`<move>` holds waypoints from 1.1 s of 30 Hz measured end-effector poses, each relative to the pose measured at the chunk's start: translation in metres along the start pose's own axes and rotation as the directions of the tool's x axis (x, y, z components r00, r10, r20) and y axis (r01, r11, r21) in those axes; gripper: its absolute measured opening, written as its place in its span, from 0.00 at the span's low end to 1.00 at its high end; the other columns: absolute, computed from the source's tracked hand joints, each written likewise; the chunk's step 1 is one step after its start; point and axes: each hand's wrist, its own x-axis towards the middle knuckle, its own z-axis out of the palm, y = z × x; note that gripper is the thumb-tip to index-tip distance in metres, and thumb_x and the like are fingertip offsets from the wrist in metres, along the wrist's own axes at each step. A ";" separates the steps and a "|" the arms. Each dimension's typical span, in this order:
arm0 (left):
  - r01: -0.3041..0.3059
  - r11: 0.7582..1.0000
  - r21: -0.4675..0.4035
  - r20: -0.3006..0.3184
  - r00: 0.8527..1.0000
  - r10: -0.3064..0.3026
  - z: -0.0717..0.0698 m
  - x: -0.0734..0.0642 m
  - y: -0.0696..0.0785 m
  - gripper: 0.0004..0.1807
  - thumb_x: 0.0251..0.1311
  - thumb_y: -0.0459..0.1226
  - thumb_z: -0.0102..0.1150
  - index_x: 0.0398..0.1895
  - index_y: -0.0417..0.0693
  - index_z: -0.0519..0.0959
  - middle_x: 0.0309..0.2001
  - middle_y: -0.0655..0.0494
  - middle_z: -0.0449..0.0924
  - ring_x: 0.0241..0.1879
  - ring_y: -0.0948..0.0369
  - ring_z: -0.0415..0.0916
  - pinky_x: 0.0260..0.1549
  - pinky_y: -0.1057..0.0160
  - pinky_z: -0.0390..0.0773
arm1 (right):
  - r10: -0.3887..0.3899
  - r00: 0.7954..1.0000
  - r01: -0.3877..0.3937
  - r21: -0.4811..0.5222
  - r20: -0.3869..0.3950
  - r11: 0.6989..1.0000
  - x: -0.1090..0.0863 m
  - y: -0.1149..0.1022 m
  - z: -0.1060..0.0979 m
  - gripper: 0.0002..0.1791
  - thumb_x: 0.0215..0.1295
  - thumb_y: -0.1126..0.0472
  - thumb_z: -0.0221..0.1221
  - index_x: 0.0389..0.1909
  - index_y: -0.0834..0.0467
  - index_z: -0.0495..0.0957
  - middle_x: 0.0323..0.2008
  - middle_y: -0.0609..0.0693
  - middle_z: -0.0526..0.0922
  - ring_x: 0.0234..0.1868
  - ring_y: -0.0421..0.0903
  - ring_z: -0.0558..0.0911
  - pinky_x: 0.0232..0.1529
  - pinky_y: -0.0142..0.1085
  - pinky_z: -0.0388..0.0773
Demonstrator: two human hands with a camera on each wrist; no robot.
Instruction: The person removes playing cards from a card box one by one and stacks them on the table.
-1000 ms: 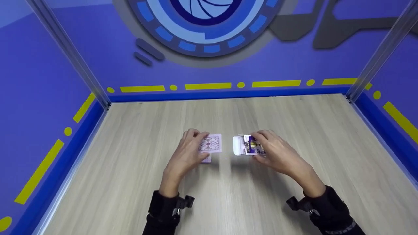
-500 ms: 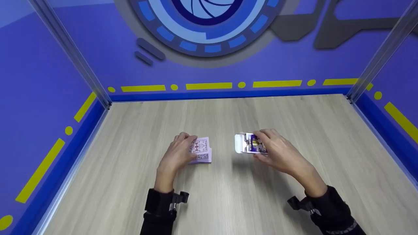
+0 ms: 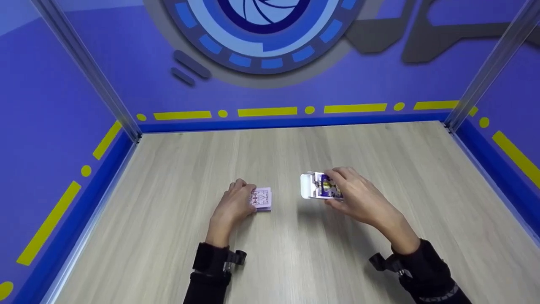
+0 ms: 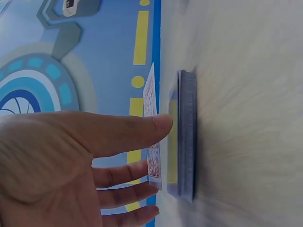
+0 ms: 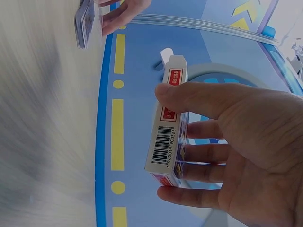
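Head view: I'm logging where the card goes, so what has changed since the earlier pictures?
The left hand has moved its pinched card leftward and lower in this view; it now hovers over the pile. The pile stayed put; the right hand still grips the open box.

A pale, wood-grained, flat tabletop [image 3: 287, 261] bears a rectangular stack of lilac-tinged playing cards [image 4: 188, 142], slightly left of the tabletop's middle.

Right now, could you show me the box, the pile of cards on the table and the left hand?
Box [image 5: 164, 139], right wrist view: on its barcode side.
Pile of cards [image 4: 187, 137], left wrist view: on its edge.
Left hand [image 3: 234, 204], head view: on its back.
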 end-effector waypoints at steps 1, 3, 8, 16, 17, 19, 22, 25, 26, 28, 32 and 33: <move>0.000 1.000 -0.001 0.001 1.000 0.000 0.002 0.000 -0.001 0.34 0.53 0.29 0.73 0.67 0.38 0.76 0.62 0.41 0.72 0.61 0.46 0.70 0.61 0.46 0.71 | -0.002 1.000 0.002 0.001 0.002 1.000 0.000 0.000 0.000 0.37 0.55 0.57 0.77 0.64 0.66 0.75 0.56 0.62 0.79 0.56 0.58 0.79 0.51 0.52 0.80; 0.003 1.000 -0.005 0.004 1.000 -0.003 0.005 0.001 -0.003 0.35 0.52 0.29 0.73 0.67 0.38 0.76 0.62 0.40 0.72 0.60 0.45 0.70 0.61 0.45 0.71 | -0.004 1.000 0.004 0.002 0.004 1.000 0.000 -0.001 0.001 0.37 0.55 0.57 0.77 0.64 0.66 0.75 0.56 0.63 0.79 0.56 0.58 0.79 0.51 0.52 0.80; 0.030 1.000 -0.007 0.034 0.999 -0.030 0.010 0.003 -0.005 0.37 0.51 0.29 0.76 0.68 0.37 0.75 0.63 0.41 0.72 0.62 0.46 0.69 0.63 0.45 0.70 | -0.003 1.000 0.003 -0.006 0.011 1.000 0.000 -0.002 0.001 0.37 0.55 0.57 0.78 0.63 0.66 0.75 0.55 0.62 0.79 0.56 0.58 0.79 0.52 0.52 0.80; 0.039 0.999 0.008 0.066 0.997 -0.039 0.012 0.006 -0.004 0.38 0.52 0.25 0.74 0.70 0.37 0.73 0.64 0.42 0.74 0.65 0.46 0.70 0.66 0.46 0.68 | 0.005 1.000 -0.005 -0.009 0.021 1.000 0.000 -0.002 0.000 0.38 0.54 0.56 0.78 0.63 0.66 0.75 0.55 0.62 0.79 0.57 0.58 0.79 0.53 0.52 0.79; 0.037 0.999 0.009 0.066 0.997 -0.038 0.012 0.006 -0.004 0.38 0.52 0.25 0.73 0.70 0.37 0.73 0.64 0.42 0.75 0.64 0.46 0.70 0.66 0.46 0.68 | 0.004 1.000 -0.004 -0.009 0.020 1.000 0.000 -0.002 0.000 0.38 0.54 0.56 0.78 0.63 0.67 0.75 0.55 0.62 0.79 0.57 0.58 0.79 0.53 0.52 0.79; 0.034 0.999 0.012 0.060 0.998 -0.034 0.012 0.006 -0.004 0.38 0.53 0.23 0.70 0.71 0.38 0.73 0.64 0.41 0.75 0.64 0.46 0.70 0.66 0.46 0.68 | 0.002 1.000 -0.002 -0.007 0.018 1.000 0.000 -0.002 0.000 0.38 0.54 0.56 0.78 0.63 0.67 0.75 0.55 0.62 0.79 0.57 0.58 0.79 0.53 0.52 0.79; 0.031 0.999 0.011 0.050 0.998 -0.032 0.013 0.006 -0.004 0.38 0.53 0.22 0.69 0.71 0.40 0.72 0.64 0.41 0.75 0.64 0.45 0.70 0.66 0.45 0.68 | 0.000 1.000 0.001 -0.003 0.014 1.000 0.000 -0.001 0.000 0.38 0.54 0.57 0.78 0.62 0.67 0.75 0.55 0.62 0.80 0.56 0.58 0.79 0.53 0.52 0.79; 0.047 0.999 -0.018 0.057 0.997 -0.046 0.012 0.005 -0.004 0.42 0.52 0.25 0.72 0.74 0.41 0.70 0.66 0.41 0.72 0.67 0.45 0.68 0.68 0.45 0.66 | -0.001 1.000 0.001 -0.001 0.011 1.000 0.000 0.000 -0.001 0.38 0.54 0.57 0.78 0.62 0.67 0.75 0.55 0.62 0.80 0.56 0.58 0.79 0.52 0.52 0.80; 0.051 0.998 -0.029 0.056 0.997 -0.050 0.010 0.004 -0.003 0.44 0.52 0.26 0.74 0.75 0.42 0.69 0.68 0.41 0.70 0.68 0.45 0.67 0.68 0.44 0.65 | -0.001 1.000 0.001 -0.001 0.009 1.000 0.001 0.000 -0.001 0.38 0.53 0.57 0.78 0.62 0.67 0.75 0.55 0.62 0.80 0.56 0.58 0.79 0.52 0.52 0.80; 0.049 0.998 -0.050 0.041 0.998 -0.047 0.005 0.001 -0.001 0.46 0.53 0.31 0.76 0.76 0.42 0.66 0.71 0.40 0.67 0.71 0.45 0.63 0.70 0.43 0.62 | 0.002 1.000 -0.002 -0.001 0.002 1.000 0.001 0.000 -0.001 0.38 0.53 0.57 0.78 0.63 0.67 0.75 0.55 0.62 0.80 0.56 0.58 0.79 0.52 0.52 0.80; -0.036 0.996 -0.079 -0.139 0.990 0.025 -0.007 -0.004 0.013 0.38 0.61 0.37 0.73 0.74 0.41 0.69 0.70 0.40 0.69 0.71 0.45 0.65 0.68 0.45 0.66 | 0.011 1.000 -0.011 -0.009 -0.019 1.000 0.001 0.000 -0.001 0.38 0.53 0.58 0.78 0.63 0.66 0.75 0.55 0.61 0.80 0.56 0.58 0.79 0.51 0.53 0.80; -0.071 0.994 -0.084 -0.210 0.976 0.052 -0.009 -0.006 0.020 0.34 0.62 0.37 0.71 0.71 0.41 0.72 0.67 0.41 0.72 0.69 0.46 0.68 0.67 0.46 0.69 | 0.014 1.000 -0.014 -0.010 -0.022 1.000 0.001 0.000 -0.001 0.38 0.53 0.58 0.78 0.63 0.66 0.75 0.56 0.61 0.80 0.56 0.58 0.79 0.51 0.53 0.80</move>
